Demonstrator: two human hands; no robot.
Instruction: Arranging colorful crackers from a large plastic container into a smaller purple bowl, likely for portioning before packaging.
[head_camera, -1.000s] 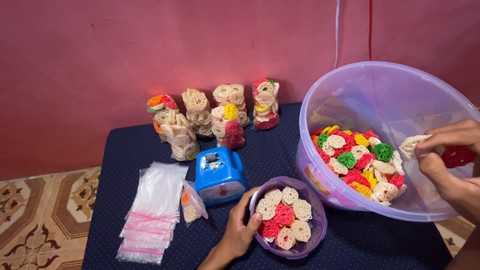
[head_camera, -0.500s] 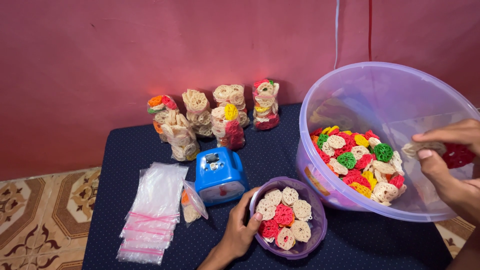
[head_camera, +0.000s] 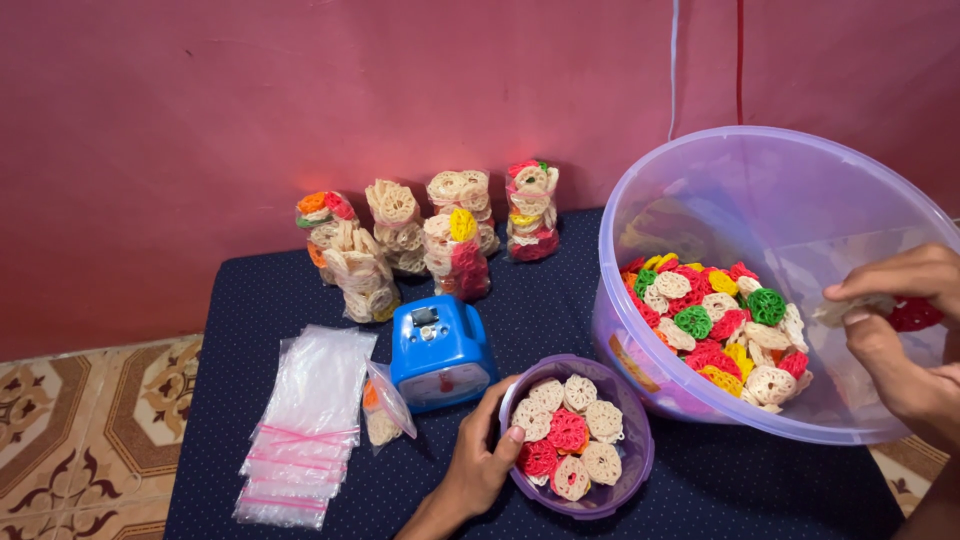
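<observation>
Left hand (head_camera: 478, 462) steadies small purple bowl (head_camera: 578, 436) of crackers at 6 o'clock on counter (head_camera: 300, 290); right hand (head_camera: 900, 330), now lower inside big tub (head_camera: 770, 280) at 3 o'clock, grip pinching a pale cracker (head_camera: 838, 311), picking continues

The left hand (head_camera: 478, 466) grips the small purple bowl (head_camera: 634, 470) of crackers near the table's front edge; the right hand (head_camera: 900, 335) pinches crackers inside the large tub (head_camera: 700, 170).

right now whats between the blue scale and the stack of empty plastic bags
In the head view, a small partly filled bag of crackers leans between the blue scale and the stack of empty plastic bags, on the dark dotted cloth.
</observation>
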